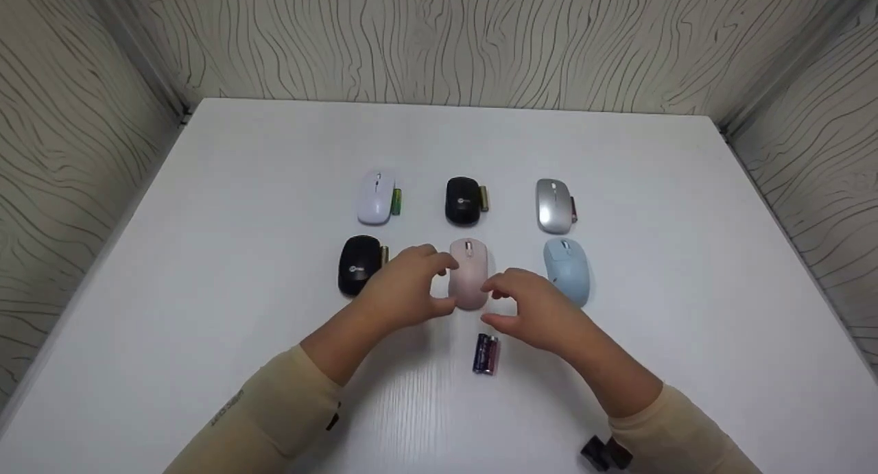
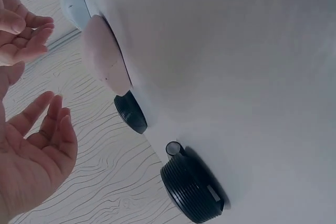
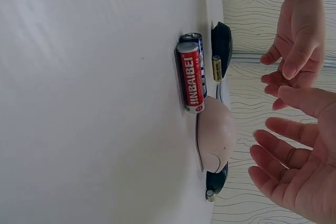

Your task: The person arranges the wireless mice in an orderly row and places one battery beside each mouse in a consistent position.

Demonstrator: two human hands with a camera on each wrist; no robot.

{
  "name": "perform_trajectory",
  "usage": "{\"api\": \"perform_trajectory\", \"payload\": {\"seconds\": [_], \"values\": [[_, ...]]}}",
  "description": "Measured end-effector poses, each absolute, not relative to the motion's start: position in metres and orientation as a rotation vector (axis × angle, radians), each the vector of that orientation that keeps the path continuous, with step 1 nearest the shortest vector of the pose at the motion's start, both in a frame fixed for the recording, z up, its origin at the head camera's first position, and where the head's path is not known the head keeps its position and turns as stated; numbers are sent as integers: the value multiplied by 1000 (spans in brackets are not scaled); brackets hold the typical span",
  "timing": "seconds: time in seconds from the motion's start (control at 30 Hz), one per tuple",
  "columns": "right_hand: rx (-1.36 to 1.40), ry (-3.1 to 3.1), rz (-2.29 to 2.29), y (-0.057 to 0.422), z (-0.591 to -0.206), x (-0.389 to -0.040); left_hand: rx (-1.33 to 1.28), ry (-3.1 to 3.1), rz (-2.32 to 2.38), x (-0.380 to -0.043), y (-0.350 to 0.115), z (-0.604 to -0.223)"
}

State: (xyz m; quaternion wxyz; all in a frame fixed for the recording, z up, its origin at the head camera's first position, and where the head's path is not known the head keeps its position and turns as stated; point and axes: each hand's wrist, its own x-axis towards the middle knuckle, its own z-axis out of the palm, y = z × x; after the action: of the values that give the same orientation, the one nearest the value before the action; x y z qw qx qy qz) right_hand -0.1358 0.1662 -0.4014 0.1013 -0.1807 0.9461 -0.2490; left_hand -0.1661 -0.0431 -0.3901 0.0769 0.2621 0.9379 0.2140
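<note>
A pink computer mouse (image 1: 469, 275) lies on the white table between both hands. My left hand (image 1: 405, 289) hovers at its left side, fingers loosely bent and holding nothing; a black mouse (image 1: 358, 263) and a battery (image 1: 385, 254) beside it are partly behind this hand. To the right of the pink mouse is my right hand (image 1: 538, 306), thumb and fingers apart with nothing between them. It partly overlaps a light blue mouse (image 1: 569, 268). Two batteries lie side by side in front of the pink mouse, a red one (image 3: 190, 77) and a dark blue one (image 3: 202, 72).
Along the back row are a white mouse (image 1: 376, 198) with a green battery (image 1: 396, 202), another black mouse (image 1: 464, 201) with a battery (image 1: 485, 198), and a silver mouse (image 1: 553, 206) with a battery (image 1: 574, 210). Patterned panels (image 1: 425, 42) stand behind and beside the table (image 1: 274, 151).
</note>
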Motion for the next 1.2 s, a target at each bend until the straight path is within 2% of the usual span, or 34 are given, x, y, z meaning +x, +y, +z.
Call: {"api": "perform_trajectory", "payload": {"seconds": [0.17, 0.7, 1.2], "values": [[-520, 2806, -605, 164, -405, -126, 795, 2799, 663, -160, -42, -391], [-776, 2843, -208, 154, -432, -110, 861, 2781, 680, -155, -43, -399], [-748, 2847, -116, 150, -433, -109, 843, 2737, 672, -154, -42, -399]]}}
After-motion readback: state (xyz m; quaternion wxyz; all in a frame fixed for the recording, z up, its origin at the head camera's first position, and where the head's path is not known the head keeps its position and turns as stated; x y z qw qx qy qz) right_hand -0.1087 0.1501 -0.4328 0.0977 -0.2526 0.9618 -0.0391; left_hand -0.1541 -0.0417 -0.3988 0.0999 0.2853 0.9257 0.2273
